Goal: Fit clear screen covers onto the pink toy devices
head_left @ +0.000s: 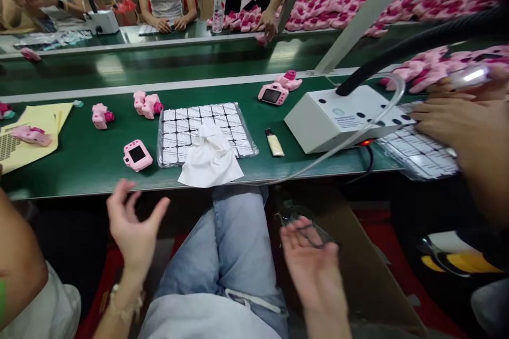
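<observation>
Below the near edge of the green worktop (91, 164), both hands hang over the lap, released and holding nothing: the left hand (133, 228) has its palm turned inward with fingers loosely spread, the right hand (312, 262) lies palm up with fingers half curled. Nearest the left hand, on the worktop, lies a pink toy camera (137, 155), a rounded, glossy plastic block with its dark square screen facing up and its long axis running roughly left to right, slightly skewed. Just beside it sits a clear tray (207, 132) of small white squares in a grid, partly covered by a soft, crumpled white cloth (210, 161) that overhangs the edge. Further right stands a white, wedge-shaped box (338, 119) with a black hose. A co-worker's hand (445, 122) rests on a second tray at the right.
</observation>
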{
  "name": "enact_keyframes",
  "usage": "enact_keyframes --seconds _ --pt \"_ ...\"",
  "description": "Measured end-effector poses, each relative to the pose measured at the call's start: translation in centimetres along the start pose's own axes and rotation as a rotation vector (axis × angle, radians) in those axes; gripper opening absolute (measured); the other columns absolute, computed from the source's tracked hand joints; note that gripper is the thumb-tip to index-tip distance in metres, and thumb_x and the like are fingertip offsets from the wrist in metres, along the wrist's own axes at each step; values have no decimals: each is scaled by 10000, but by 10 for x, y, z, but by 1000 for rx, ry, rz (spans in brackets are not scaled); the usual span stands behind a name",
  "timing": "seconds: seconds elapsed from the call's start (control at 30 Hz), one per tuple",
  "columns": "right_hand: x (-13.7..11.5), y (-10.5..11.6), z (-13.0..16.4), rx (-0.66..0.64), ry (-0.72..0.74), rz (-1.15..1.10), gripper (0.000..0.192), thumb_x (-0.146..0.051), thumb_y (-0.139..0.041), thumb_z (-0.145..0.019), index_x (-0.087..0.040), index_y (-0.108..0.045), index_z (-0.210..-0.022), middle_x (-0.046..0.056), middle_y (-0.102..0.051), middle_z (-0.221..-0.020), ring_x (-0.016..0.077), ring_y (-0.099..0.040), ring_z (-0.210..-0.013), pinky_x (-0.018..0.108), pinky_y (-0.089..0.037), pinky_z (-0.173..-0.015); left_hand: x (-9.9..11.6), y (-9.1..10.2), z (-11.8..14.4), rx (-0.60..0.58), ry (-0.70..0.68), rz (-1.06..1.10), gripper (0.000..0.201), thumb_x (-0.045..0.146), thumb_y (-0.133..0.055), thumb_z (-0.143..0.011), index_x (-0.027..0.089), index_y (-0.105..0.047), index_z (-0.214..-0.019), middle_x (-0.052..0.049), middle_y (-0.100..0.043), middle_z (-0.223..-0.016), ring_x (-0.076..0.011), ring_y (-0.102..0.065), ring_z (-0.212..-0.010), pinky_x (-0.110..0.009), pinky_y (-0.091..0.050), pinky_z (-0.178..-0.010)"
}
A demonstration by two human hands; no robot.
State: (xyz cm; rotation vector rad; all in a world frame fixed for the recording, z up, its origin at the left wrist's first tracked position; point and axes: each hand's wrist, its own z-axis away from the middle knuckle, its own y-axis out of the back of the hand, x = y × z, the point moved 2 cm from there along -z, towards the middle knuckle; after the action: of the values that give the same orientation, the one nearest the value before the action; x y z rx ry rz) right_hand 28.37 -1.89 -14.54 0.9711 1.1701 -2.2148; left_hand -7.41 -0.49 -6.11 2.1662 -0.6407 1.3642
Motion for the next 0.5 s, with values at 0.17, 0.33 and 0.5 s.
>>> enact_keyframes --seconds 0.17,0.33,0.5 --pt "-39 98 -58 289 226 -234 656 -640 -1040 -663 -185 -816 -1079 7 -784 -1016 138 -758 -941 230 -705 -861 -12 -17 -85 26 37 -494 1151 427 -1012 -688 41 -441 -1610 -284 -616 -1466 -463 -605 -1390 -652 -544 -1146" --pt "-40 100 -71 189 251 -330 709 -528 -1130 -495 -183 -806 -1023 -15 -806 -1012 129 -785 -871 218 -723 -820 -4 -41 -97 14 155 -649 966 456 -964 -761 43 -546 -1528 -241 -729 -1390 -472 -643 -1364 -628 -495 -1194" --pt "-39 87 -73 161 249 -370 794 -534 -1141 -316 -213 -795 -954 -77 -804 -950 89 -774 -812 170 -694 -825 -1 -28 -95 -27 193 -560 620 393 -916 -859 96 -692 -1355 -151 -786 -1271 -377 -769 -1159 -586 -603 -1074"
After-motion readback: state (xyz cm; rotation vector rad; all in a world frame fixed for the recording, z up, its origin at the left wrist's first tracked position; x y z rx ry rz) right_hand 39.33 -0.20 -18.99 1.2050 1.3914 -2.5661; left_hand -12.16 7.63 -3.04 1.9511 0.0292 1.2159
